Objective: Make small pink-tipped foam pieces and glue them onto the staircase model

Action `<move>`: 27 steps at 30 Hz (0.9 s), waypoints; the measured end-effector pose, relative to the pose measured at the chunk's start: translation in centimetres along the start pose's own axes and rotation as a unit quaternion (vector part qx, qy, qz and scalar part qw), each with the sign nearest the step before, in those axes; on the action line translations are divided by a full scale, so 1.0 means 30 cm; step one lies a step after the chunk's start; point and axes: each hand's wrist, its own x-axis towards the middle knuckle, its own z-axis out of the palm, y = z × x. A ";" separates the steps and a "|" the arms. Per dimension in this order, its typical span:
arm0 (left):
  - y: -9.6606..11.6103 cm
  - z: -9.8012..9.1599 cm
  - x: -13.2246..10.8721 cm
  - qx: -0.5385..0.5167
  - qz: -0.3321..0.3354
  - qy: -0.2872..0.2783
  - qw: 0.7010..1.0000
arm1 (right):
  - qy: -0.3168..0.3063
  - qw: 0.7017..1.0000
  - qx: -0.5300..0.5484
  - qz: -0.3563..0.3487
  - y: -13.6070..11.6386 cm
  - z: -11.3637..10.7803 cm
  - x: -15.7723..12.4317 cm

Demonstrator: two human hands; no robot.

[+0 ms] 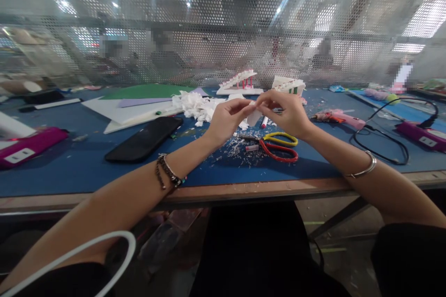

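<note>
Pinched between the fingertips of both hands is a small white piece of paper (254, 117), held above the table. My left hand (230, 118) grips its left side, and my right hand (284, 110) closes on its upper right. Just below lie scissors (278, 144) with one yellow and one red handle, among scattered white scraps. A red-and-white marker (265, 121) rests under the right hand, and a small pinkish cap-like piece (252, 147) lies by the scissors. Behind the left hand is a heap of crumpled white paper (197, 106).
A black phone (144, 140) lies left of the hands. White sheets (114, 112) and a green sheet (142, 92) are behind it. Two small white models (242, 82) stand at the back. A pink glue gun (343, 118), its black cord and purple power strips (423, 135) flank the work area.
</note>
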 end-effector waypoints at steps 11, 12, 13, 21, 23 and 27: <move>-0.015 -0.007 0.001 -0.045 -0.053 -0.009 0.998 | -0.034 0.987 -0.144 -0.057 -0.004 -0.009 0.003; -0.016 -0.008 0.000 -0.049 -0.056 -0.019 0.997 | -0.037 0.984 -0.161 -0.073 0.000 -0.010 0.004; -0.016 -0.009 -0.001 -0.054 -0.059 -0.029 0.996 | -0.040 0.979 -0.176 -0.091 0.004 -0.010 0.004; -0.026 -0.006 0.004 -0.117 -0.084 -0.049 0.988 | -0.072 0.925 -0.324 -0.182 0.024 -0.020 -0.002; -0.029 -0.005 0.004 -0.123 -0.089 -0.050 0.987 | -0.072 0.920 -0.338 -0.186 0.027 -0.021 -0.003; -0.026 -0.002 0.004 -0.132 -0.095 -0.055 0.985 | -0.054 0.938 -0.298 -0.167 0.024 -0.021 0.001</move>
